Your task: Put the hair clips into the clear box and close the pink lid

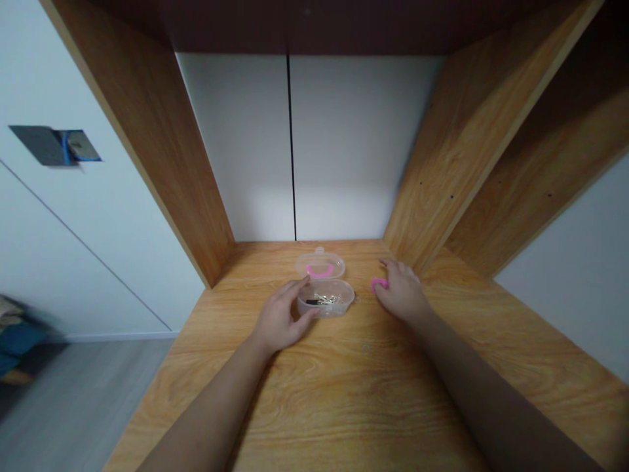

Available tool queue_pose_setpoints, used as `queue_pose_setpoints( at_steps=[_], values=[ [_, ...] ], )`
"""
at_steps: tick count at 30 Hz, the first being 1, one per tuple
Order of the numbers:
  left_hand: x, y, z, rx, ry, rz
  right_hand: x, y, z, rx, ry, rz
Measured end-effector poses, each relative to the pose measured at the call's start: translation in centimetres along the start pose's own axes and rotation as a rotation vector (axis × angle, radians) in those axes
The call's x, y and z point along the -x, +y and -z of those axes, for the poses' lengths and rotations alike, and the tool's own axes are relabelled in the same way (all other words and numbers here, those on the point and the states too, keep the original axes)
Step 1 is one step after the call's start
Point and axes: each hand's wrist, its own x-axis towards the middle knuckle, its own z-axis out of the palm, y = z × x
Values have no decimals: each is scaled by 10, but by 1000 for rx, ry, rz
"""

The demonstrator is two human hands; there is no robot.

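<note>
1 clear oval plastic box [337, 311] sits on the wood-grain desk [314, 400], left of the right hand [403, 293], its long axis running left to right. The left hand [279, 318] is nearer, holding the box's left end between thumb and fingers. 1 clear oval lid [320, 262] with 1 curved pink handle [319, 275] lies just behind. The right hand touches 1 curved pink piece [376, 283]; whether it pinches it, I cannot tell. Inside the box are 1 black strip [311, 302] and several thin shiny pieces [328, 299], too small to count.
</note>
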Motion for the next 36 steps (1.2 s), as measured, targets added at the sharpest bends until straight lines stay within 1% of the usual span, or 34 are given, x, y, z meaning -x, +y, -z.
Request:
queue_pose_setpoints(
  at_steps=[3,7,11,16,18,21,23,26,27,29,30,31,32,33,35,36],
  values=[
    [0,-4,-1,-8,61,40,2,3,-4,104,-138,-43],
    [0,-8,-3,-6,100,68,5,2,-5,147,-199,-49],
    [0,-9,-3,6,104,83,3,0,-2,137,-200,-40],
    [0,-9,-2,7,97,102,1,1,7,120,-78,-95],
    [0,-9,-2,8,98,107,1,3,10,145,-53,-134],
    [0,-9,-3,0,104,115,3,8,10,188,-77,-170],
    [1,-10,-3,-10,108,130,4,12,7,200,-98,-169],
    [0,-11,-4,-19,121,150,1,16,4,179,-74,-109],
    [0,-11,-4,-20,126,154,-1,16,4,139,-50,-53],
    [0,-11,-4,-23,133,162,-3,12,6,-28,-43,129],
    [0,-11,-5,-25,135,166,-2,9,7,-145,-78,237],
    [0,-11,-5,-26,137,169,-1,5,9,-275,-157,342],
    [0,-11,-5,-26,139,169,2,1,10,-387,-269,415],
    [0,-11,-5,-25,141,168,5,-3,11,-471,-380,436],
    [1,-11,-5,-19,144,162,11,-9,12,-580,-607,390],
    [1,-11,-5,-17,145,161,14,-11,12,-602,-692,375]
  ],
)
